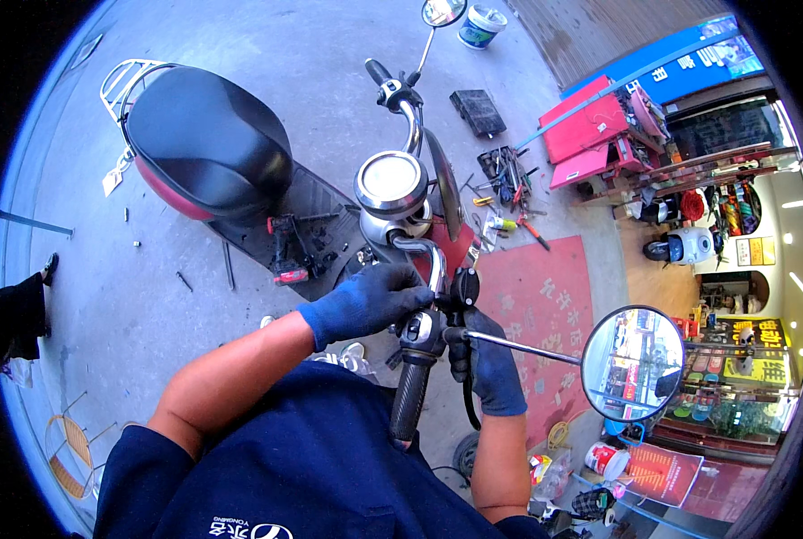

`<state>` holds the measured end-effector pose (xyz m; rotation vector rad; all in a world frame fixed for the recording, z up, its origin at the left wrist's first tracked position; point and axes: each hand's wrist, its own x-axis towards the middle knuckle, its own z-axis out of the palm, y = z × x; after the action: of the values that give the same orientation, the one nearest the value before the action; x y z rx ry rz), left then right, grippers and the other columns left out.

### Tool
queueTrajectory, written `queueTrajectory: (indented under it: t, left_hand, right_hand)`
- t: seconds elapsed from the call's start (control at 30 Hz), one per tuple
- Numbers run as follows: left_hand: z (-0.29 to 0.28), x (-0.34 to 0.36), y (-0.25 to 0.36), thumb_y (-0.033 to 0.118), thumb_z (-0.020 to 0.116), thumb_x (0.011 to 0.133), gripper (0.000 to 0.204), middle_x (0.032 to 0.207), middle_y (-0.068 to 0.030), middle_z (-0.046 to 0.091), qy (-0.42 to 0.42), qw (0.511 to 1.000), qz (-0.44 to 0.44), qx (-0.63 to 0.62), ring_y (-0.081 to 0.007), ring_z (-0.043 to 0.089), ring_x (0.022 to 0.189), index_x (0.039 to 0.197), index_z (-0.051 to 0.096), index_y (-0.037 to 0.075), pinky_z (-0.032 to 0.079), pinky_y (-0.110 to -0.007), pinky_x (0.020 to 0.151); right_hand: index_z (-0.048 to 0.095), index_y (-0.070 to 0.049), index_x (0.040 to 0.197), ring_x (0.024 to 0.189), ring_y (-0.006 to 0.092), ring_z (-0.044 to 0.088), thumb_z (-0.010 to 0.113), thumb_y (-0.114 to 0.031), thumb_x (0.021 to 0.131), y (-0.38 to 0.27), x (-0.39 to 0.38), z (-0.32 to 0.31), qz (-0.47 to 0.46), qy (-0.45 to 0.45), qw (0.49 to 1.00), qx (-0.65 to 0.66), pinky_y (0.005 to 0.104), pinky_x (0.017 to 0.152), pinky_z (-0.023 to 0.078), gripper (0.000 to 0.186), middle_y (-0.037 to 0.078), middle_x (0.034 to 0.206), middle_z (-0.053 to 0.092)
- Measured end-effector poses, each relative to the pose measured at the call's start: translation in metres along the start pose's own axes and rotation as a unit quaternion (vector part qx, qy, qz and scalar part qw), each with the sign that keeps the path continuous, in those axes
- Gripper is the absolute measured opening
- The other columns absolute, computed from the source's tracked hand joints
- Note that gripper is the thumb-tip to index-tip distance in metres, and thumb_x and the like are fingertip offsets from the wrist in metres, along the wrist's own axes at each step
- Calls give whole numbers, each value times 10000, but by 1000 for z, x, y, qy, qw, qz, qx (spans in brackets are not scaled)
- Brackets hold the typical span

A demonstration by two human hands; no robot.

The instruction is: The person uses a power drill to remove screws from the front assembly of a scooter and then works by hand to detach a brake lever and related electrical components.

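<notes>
Navy shirt (284, 449) lies nearest. Head view: handlebar (435, 260), near half, runs below the round gauge (390, 182). Left hand (370, 301), fingers bent, touches it; right hand (489, 359) curls beside the mirror stem (527, 349), below-right of the gauge; whether either hand grips cannot be told. Handlebar judged stiff, its chrome slippery; take the black grip (408, 400). Mirror glass (633, 364) judged fragile.

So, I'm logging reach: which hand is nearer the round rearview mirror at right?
Right: the right hand's grip is beside the inner end of the rearview mirror's stem; the left hand's grip is farther left, at the chrome handlebar.
</notes>
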<state>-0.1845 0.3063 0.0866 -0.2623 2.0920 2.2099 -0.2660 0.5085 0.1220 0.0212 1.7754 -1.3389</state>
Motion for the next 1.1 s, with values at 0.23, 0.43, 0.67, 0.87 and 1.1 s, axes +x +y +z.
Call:
queueTrajectory:
  t: [0.23,0.43,0.67,0.87,1.1]
  left_hand:
    - [5,-2,-3,317,555,918,319,738,-69,569,48,999,20,17,-123,534,662,904,601,1,452,-295,610]
    - [2,-1,-2,359,530,917,395,768,-128,607,33,999,-13,2,-178,575,698,921,603,-29,475,-340,669]
    - [8,0,-8,287,562,915,286,701,-61,579,90,992,59,70,-106,536,637,873,605,7,444,-281,571]
    - [2,0,-4,280,598,894,287,734,-73,592,28,999,14,-23,-103,535,667,892,591,-7,455,-277,609]
    - [-1,-5,-32,274,582,914,265,787,-53,607,84,995,-25,-47,-96,595,724,955,593,12,500,-267,648]
  right_hand:
    - [567,-115,1047,388,47,358,399,-427,961,-2,0,1,-1,1,1000,-8,204,351,297,364,-57,551,440]
    - [568,-124,1055,384,44,345,387,-417,967,3,3,-1,-4,3,1000,-13,199,352,291,356,-64,546,430]
    - [570,-121,1051,390,44,347,389,-419,966,4,3,-2,-35,-8,999,-29,201,354,293,358,-62,548,428]
    - [574,-122,983,381,52,347,394,-429,961,-1,1,2,-22,7,1000,-14,211,349,293,356,-60,537,419]
    - [578,-81,873,377,75,381,405,-445,962,-4,1,0,33,18,999,-7,226,346,317,413,-20,535,457]
